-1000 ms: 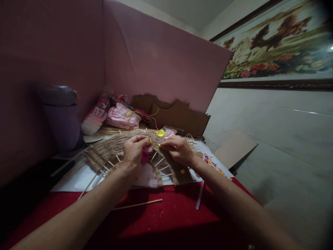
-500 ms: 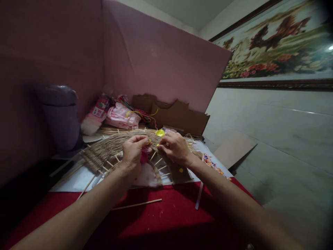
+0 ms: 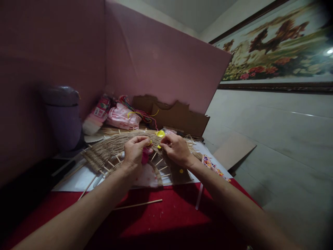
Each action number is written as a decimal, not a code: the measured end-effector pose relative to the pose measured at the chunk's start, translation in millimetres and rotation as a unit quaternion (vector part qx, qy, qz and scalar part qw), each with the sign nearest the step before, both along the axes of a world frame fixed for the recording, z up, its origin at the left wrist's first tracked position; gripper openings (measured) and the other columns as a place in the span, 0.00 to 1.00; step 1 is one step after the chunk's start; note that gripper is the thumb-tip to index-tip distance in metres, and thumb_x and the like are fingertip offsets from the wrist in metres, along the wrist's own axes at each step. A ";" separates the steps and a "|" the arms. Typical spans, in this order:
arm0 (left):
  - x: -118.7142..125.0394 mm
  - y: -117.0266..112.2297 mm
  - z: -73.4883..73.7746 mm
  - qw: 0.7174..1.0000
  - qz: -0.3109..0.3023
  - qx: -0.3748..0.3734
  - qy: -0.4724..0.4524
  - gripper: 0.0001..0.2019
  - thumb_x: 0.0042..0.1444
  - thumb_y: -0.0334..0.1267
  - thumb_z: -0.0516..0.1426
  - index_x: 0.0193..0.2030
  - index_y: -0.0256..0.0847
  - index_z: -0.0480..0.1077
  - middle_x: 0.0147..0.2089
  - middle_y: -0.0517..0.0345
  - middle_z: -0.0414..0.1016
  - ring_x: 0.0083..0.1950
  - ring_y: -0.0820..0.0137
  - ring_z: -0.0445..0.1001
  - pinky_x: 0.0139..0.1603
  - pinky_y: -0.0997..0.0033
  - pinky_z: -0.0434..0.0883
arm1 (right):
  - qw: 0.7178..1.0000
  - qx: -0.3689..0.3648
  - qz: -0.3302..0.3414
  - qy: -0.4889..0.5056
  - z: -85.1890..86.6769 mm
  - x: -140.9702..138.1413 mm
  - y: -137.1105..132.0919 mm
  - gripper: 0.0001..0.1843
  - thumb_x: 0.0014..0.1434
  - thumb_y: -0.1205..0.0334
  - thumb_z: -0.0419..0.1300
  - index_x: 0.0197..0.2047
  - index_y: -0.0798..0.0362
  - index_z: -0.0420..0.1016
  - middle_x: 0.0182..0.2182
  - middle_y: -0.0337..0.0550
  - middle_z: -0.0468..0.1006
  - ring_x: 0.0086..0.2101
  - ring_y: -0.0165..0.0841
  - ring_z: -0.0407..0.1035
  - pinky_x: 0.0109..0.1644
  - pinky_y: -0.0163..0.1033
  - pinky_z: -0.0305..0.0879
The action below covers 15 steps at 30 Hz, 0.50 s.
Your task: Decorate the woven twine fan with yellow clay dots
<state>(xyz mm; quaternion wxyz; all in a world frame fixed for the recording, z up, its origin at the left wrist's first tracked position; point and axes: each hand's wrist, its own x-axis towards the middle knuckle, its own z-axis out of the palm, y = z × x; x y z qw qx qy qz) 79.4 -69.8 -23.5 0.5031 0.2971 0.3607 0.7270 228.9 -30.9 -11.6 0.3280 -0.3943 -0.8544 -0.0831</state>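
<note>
A fan-shaped piece woven of brown twine over thin wooden sticks (image 3: 104, 154) lies before me. My left hand (image 3: 134, 151) is closed over its middle, a small yellow lump (image 3: 150, 142) pinched between thumb and forefinger. Below those fingers shows a bright pink, glossy object (image 3: 145, 157); its kind is unclear, and the hand partly hides it. Close by on the right, my right hand (image 3: 177, 149) has thumb and forefinger together at another yellow bit (image 3: 159, 147), which looks soft like clay. A yellow dot (image 3: 181, 171) sits on the weave's right part.
Behind the weave lie a yellow packet (image 3: 160, 133), a pink cloth bundle (image 3: 124, 116) and torn cardboard (image 3: 179, 116). A purple bin (image 3: 63, 121) stands at left. One loose stick (image 3: 140, 204) rests on the red cloth (image 3: 166, 225); flowered trim (image 3: 214, 167) lies at right.
My right hand has drawn slightly to the right, and more of the yellow bit shows at its fingertips. My left hand keeps its pinch. The view has shifted a little.
</note>
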 end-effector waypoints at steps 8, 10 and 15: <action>0.3 0.2 0.6 1.000 0.003 -0.005 -0.002 0.12 0.31 0.32 0.64 0.25 0.35 0.69 0.19 0.59 0.73 0.16 0.75 0.68 0.18 0.77 0.65 | 0.996 0.038 -0.043 -0.068 -1.8 -14.4 -6.0 0.02 0.53 0.65 0.60 0.31 0.53 0.70 0.30 0.43 0.74 0.35 0.36 0.66 0.38 0.38 0.56; 0.5 -0.4 1.1 1.000 0.003 -0.001 -0.002 0.12 0.30 0.32 0.64 0.25 0.35 0.69 0.19 0.59 0.73 0.16 0.75 0.68 0.18 0.77 0.65 | 0.996 0.035 -0.047 -0.064 -2.4 -16.4 -5.8 0.01 0.53 0.66 0.59 0.31 0.53 0.70 0.30 0.43 0.74 0.34 0.35 0.65 0.38 0.38 0.56; 0.3 -0.7 0.5 1.000 0.004 0.001 0.000 0.12 0.31 0.32 0.64 0.25 0.35 0.69 0.20 0.60 0.73 0.16 0.75 0.68 0.17 0.77 0.64 | 0.999 0.003 -0.016 -0.037 -2.9 -13.8 -1.4 0.04 0.56 0.65 0.58 0.30 0.53 0.72 0.31 0.43 0.74 0.34 0.34 0.65 0.38 0.37 0.57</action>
